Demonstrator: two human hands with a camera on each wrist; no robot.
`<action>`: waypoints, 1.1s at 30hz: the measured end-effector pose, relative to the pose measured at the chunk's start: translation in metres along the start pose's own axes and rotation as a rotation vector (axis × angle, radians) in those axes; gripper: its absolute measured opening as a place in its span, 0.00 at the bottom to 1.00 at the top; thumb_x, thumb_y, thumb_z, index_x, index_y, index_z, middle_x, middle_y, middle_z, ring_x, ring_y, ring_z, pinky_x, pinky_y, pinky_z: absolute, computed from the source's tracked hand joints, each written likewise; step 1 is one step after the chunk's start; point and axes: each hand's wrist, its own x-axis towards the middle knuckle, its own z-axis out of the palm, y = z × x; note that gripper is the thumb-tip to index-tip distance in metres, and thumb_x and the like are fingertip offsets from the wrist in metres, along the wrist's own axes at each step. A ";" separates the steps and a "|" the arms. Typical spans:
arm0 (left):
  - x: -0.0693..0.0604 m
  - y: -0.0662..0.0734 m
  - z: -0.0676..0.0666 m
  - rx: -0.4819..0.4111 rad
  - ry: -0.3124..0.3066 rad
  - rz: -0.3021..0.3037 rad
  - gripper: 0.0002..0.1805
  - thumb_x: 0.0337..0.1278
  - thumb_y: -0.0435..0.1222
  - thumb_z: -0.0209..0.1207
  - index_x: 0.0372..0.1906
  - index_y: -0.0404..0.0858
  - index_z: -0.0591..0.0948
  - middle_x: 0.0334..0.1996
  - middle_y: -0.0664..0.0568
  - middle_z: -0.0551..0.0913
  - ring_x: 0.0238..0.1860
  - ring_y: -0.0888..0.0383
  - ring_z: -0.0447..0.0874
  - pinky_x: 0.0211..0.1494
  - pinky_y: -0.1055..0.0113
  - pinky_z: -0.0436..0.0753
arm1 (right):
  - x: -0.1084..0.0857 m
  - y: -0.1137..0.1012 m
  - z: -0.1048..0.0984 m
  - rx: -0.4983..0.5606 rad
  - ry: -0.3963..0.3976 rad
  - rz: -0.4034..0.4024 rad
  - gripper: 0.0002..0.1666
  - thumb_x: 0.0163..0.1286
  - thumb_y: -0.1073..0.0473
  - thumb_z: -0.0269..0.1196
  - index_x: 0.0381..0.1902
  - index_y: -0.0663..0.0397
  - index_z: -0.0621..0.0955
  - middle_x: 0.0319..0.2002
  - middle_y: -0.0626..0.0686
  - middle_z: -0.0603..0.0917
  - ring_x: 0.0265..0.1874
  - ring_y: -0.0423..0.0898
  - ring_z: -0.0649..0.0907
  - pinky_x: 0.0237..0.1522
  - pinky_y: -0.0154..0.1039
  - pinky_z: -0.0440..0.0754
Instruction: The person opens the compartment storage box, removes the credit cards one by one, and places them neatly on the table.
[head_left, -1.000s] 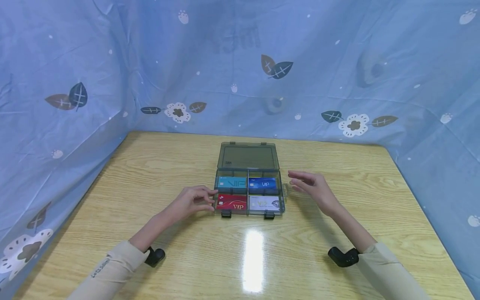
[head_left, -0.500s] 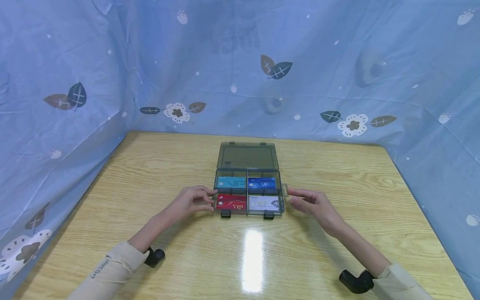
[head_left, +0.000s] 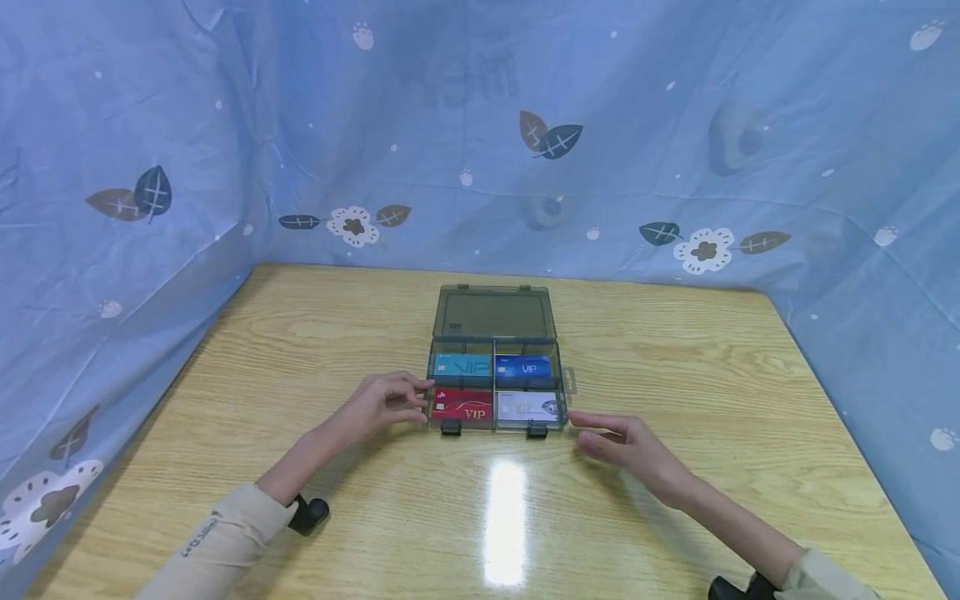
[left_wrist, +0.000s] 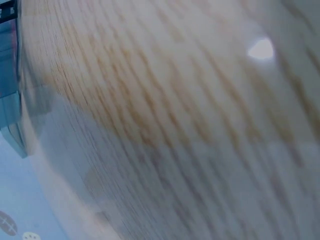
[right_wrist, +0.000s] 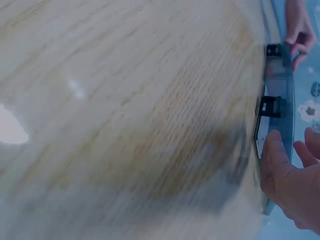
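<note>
A transparent dark box point(head_left: 495, 313) lies with its lid folded back, its tray divided into four compartments. It holds a light blue card point(head_left: 459, 365) back left, a blue card point(head_left: 525, 367) back right, a red card point(head_left: 459, 403) front left and a white card point(head_left: 525, 407) front right. My left hand point(head_left: 378, 406) rests its fingertips on the tray's left side. My right hand point(head_left: 643, 454) has its fingers extended at the front right corner. In the right wrist view, the right hand point(right_wrist: 295, 185) is beside the box point(right_wrist: 280, 82), near a black latch point(right_wrist: 270, 106).
The box stands on a wood-grain table point(head_left: 337, 333). Blue patterned cloth point(head_left: 450, 150) hangs behind and at both sides. A clear tab point(head_left: 570, 381) sticks out from the box's right side. A bright reflection lies on the table in front of the box.
My right hand has moved toward me along the box's right side, from beside the back compartment to the front corner. My left hand and the box have stayed nearly still.
</note>
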 end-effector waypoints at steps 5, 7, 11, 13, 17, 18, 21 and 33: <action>0.000 -0.002 0.000 0.009 -0.004 -0.001 0.05 0.48 0.29 0.68 0.28 0.39 0.83 0.49 0.38 0.82 0.44 0.51 0.86 0.47 0.70 0.85 | 0.012 -0.007 0.000 -0.169 -0.005 -0.039 0.25 0.75 0.59 0.54 0.62 0.72 0.70 0.62 0.70 0.71 0.54 0.60 0.79 0.52 0.36 0.82; 0.000 -0.002 0.000 0.008 -0.004 -0.002 0.05 0.48 0.29 0.68 0.28 0.39 0.83 0.50 0.38 0.82 0.44 0.51 0.86 0.47 0.70 0.85 | 0.018 -0.011 0.001 -0.274 0.012 -0.044 0.22 0.75 0.60 0.54 0.60 0.70 0.74 0.56 0.68 0.78 0.46 0.56 0.84 0.45 0.34 0.85; 0.000 -0.003 0.000 0.006 -0.006 0.001 0.05 0.48 0.29 0.68 0.28 0.40 0.83 0.50 0.38 0.82 0.43 0.52 0.86 0.48 0.70 0.85 | 0.032 -0.022 0.010 -0.565 0.062 -0.091 0.15 0.71 0.65 0.57 0.50 0.69 0.81 0.35 0.59 0.86 0.27 0.44 0.84 0.25 0.29 0.81; 0.000 -0.003 0.001 0.005 -0.007 -0.003 0.05 0.48 0.29 0.68 0.28 0.40 0.83 0.50 0.38 0.82 0.43 0.52 0.86 0.48 0.70 0.85 | 0.038 -0.026 0.017 -0.679 0.087 -0.096 0.12 0.70 0.66 0.58 0.46 0.69 0.83 0.21 0.53 0.83 0.18 0.39 0.78 0.17 0.28 0.73; 0.001 -0.003 0.001 0.011 -0.008 -0.008 0.05 0.49 0.29 0.68 0.29 0.40 0.83 0.49 0.39 0.82 0.43 0.53 0.86 0.47 0.71 0.85 | 0.048 -0.033 0.028 -0.806 0.081 -0.062 0.14 0.71 0.65 0.56 0.29 0.69 0.84 0.11 0.46 0.69 0.11 0.36 0.64 0.13 0.27 0.63; 0.001 -0.003 0.001 0.015 -0.007 -0.007 0.05 0.49 0.29 0.68 0.29 0.40 0.83 0.49 0.39 0.82 0.43 0.53 0.86 0.47 0.71 0.85 | 0.051 -0.034 0.031 -0.807 0.078 -0.030 0.18 0.73 0.65 0.55 0.23 0.66 0.81 0.10 0.44 0.63 0.11 0.36 0.60 0.14 0.27 0.60; 0.001 -0.002 0.001 0.028 -0.007 -0.006 0.05 0.48 0.29 0.68 0.29 0.40 0.83 0.49 0.39 0.83 0.44 0.53 0.86 0.47 0.71 0.85 | 0.056 -0.035 0.034 -0.831 0.073 0.021 0.26 0.75 0.64 0.52 0.13 0.55 0.68 0.10 0.43 0.59 0.10 0.36 0.59 0.15 0.27 0.59; 0.002 0.000 -0.001 0.031 -0.005 0.000 0.06 0.47 0.29 0.69 0.28 0.40 0.83 0.49 0.39 0.83 0.44 0.52 0.86 0.47 0.70 0.85 | 0.070 -0.050 0.032 -0.868 -0.066 0.224 0.14 0.74 0.65 0.53 0.26 0.62 0.75 0.11 0.55 0.78 0.13 0.49 0.82 0.27 0.36 0.85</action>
